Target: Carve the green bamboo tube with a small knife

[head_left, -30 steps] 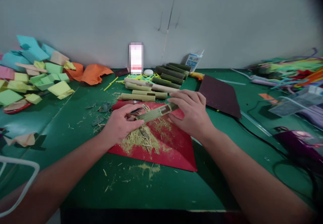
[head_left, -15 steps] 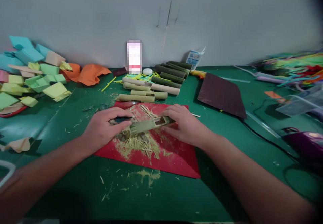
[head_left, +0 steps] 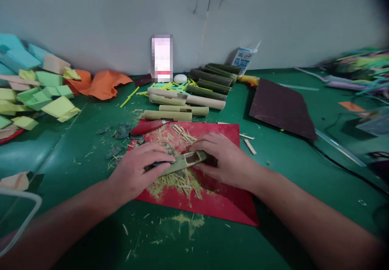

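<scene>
My right hand [head_left: 221, 156] grips the far end of a pale green bamboo tube [head_left: 181, 162] with a rectangular notch cut in its upper side. My left hand [head_left: 142, 168] is closed around the tube's other end. A small dark piece, which looks like sandpaper [head_left: 160, 163], shows between its thumb and fingers and rests on the bamboo. Beneath the tube, a red sheet [head_left: 225, 201] bears yellowish dust and thin bamboo splinters [head_left: 188, 183]. A red-handled knife [head_left: 148, 127] lies at the sheet's back left edge, beside dark scraps [head_left: 124, 131].
Several cut bamboo tubes [head_left: 167, 115] lie in rows behind the sheet. A phone [head_left: 162, 59] leans on the wall. Colored foam blocks [head_left: 39, 95] pile up at left. To the right are a dark brown board [head_left: 282, 110], a black cable [head_left: 340, 160] and colorful strips [head_left: 361, 71].
My left hand has slid rightward along the bamboo tube, covering more of it. My right hand keeps its hold. The camera view has shifted slightly.
</scene>
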`<action>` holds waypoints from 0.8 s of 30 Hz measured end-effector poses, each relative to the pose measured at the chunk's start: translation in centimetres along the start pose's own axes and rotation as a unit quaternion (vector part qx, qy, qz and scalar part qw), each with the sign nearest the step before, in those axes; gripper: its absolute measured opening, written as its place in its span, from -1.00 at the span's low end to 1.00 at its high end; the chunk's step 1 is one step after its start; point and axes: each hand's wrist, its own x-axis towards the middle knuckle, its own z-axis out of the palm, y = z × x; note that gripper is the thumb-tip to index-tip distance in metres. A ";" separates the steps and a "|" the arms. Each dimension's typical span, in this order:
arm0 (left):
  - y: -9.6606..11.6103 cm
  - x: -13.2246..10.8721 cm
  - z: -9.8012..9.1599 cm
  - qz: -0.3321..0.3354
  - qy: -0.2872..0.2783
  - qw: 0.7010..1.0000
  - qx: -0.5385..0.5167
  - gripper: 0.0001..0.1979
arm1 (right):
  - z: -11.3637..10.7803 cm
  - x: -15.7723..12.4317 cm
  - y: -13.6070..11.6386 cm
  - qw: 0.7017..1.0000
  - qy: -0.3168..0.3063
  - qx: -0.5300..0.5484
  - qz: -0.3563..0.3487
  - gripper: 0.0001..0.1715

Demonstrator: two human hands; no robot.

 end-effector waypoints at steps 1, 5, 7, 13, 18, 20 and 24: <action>0.1 0.1 0.1 0.007 -0.010 1.000 0.007 -0.81 | 0.1 0.0 -0.1 1.000 -0.002 0.002 0.001 -0.68; 0.4 0.2 0.3 0.030 -0.025 0.999 0.037 -0.78 | 0.4 -0.1 -0.1 1.000 -0.008 0.003 0.003 -0.67; 0.4 0.3 0.4 0.028 -0.026 0.998 0.041 -0.79 | 0.6 -0.1 -0.1 1.000 -0.009 0.004 0.003 -0.67; 0.6 0.7 0.7 0.029 -0.016 0.999 0.027 -0.87 | 0.9 -0.1 -0.4 1.000 -0.016 0.007 0.005 -0.66; 0.5 0.8 1.1 0.042 -0.014 0.998 0.039 -0.88 | 0.9 -0.1 -0.6 1.000 -0.009 0.008 0.011 -0.69; 0.4 0.7 1.2 0.053 -0.014 0.998 0.039 -0.87 | 0.9 -0.1 -0.7 1.000 -0.005 0.008 0.013 -0.69; 0.4 0.6 1.2 0.074 -0.016 0.996 0.037 -0.87 | 0.9 -0.1 -0.7 1.000 -0.001 0.006 0.018 -0.70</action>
